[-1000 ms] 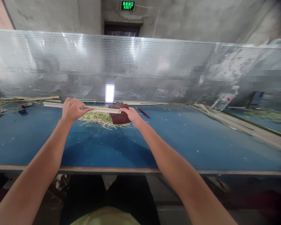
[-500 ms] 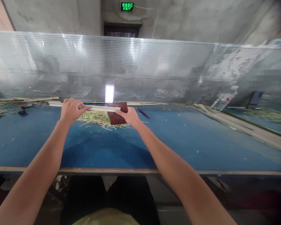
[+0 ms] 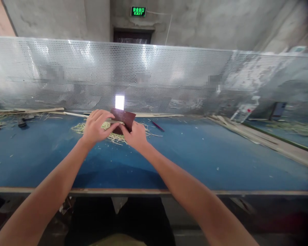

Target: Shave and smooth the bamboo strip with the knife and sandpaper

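Observation:
A dark red-brown rectangular sheet (image 3: 128, 118) stands tilted above the blue table, with my right hand (image 3: 136, 136) closed on its lower right part, thumb to the front. A thin pale strip of wood or bamboo (image 3: 75, 114) runs from the left, behind my left hand (image 3: 95, 127), to the front of the sheet. My left hand pinches this strip close to the sheet, its thumb reaching toward my right thumb. Some of my fingers are hidden behind the sheet and strip. Under both hands lies a pile of pale green shavings (image 3: 78, 128).
A dark red pen-like stick (image 3: 157, 125) lies right of my hands. Long pale strips (image 3: 246, 133) and a clear bottle (image 3: 243, 111) are at the right. A small dark object (image 3: 22, 122) sits at the left. A perforated metal panel (image 3: 164, 78) stands along the back of the blue table (image 3: 190, 157).
My left hand has slid right along the strip, close to my right hand. The sheet, in my right hand, has tilted and shifted slightly left. The view has moved a little.

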Demonstrator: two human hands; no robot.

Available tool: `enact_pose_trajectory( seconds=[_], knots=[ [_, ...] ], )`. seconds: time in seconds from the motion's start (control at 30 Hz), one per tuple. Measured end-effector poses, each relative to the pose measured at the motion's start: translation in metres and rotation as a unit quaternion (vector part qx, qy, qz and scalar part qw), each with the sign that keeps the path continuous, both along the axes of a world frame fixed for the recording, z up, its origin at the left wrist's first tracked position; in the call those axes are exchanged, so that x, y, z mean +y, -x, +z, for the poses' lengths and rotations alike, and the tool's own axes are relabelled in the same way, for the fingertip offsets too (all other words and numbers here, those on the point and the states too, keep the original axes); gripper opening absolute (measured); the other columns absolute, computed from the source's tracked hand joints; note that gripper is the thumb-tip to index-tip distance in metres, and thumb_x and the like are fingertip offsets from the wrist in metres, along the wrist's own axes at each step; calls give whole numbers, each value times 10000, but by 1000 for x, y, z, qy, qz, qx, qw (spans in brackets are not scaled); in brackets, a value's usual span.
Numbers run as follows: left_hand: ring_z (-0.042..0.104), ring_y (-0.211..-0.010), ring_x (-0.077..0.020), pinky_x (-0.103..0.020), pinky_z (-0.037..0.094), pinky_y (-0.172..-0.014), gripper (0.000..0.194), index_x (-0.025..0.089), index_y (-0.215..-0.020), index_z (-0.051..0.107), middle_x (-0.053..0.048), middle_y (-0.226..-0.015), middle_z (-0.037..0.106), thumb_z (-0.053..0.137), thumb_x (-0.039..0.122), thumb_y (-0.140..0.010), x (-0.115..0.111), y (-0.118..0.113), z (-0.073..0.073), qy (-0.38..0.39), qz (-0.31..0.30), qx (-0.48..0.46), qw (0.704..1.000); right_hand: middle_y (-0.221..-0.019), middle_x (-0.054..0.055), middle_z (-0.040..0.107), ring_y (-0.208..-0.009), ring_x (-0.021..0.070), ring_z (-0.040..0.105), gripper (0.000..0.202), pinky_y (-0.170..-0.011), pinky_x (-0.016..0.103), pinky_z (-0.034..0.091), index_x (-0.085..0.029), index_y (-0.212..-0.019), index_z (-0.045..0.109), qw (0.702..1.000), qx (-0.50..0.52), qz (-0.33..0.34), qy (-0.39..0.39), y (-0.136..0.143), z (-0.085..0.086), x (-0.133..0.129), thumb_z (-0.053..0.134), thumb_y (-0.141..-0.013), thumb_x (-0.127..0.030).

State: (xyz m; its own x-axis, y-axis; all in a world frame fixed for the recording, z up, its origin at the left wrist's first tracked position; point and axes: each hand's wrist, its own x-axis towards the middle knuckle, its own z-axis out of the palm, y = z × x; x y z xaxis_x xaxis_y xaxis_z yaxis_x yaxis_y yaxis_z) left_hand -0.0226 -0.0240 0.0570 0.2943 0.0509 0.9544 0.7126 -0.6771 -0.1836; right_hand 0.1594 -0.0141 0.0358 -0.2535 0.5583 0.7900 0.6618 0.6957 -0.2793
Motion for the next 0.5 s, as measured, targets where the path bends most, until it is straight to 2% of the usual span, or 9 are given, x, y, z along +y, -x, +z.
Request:
enact_pose_trajectory(
  seconds=[0.23, 0.5],
  knots=[
    [613, -796, -166, -333, 487, -752, 49, 221, -894, 638, -30, -867, 702, 632, 262, -867, -2, -6, -6, 16, -5, 29, 999, -847, 78, 697, -792, 240, 636, 362, -683, 343, 433, -209, -990, 660, 1000, -5, -14, 26, -2, -1, 1, 406, -927, -459],
    [643, -836, -178, -355, 501, -786, 80, 243, -885, 668, -28, -869, 714, 593, 270, -897, -4, -10, -8, 36, 0, 5, 999, -852, 75, 695, -809, 245, 635, 361, -719, 350, 444, -217, -961, 660, 999, -9, -24, 30, -2, -1, 2, 406, -933, -472]
  ],
)
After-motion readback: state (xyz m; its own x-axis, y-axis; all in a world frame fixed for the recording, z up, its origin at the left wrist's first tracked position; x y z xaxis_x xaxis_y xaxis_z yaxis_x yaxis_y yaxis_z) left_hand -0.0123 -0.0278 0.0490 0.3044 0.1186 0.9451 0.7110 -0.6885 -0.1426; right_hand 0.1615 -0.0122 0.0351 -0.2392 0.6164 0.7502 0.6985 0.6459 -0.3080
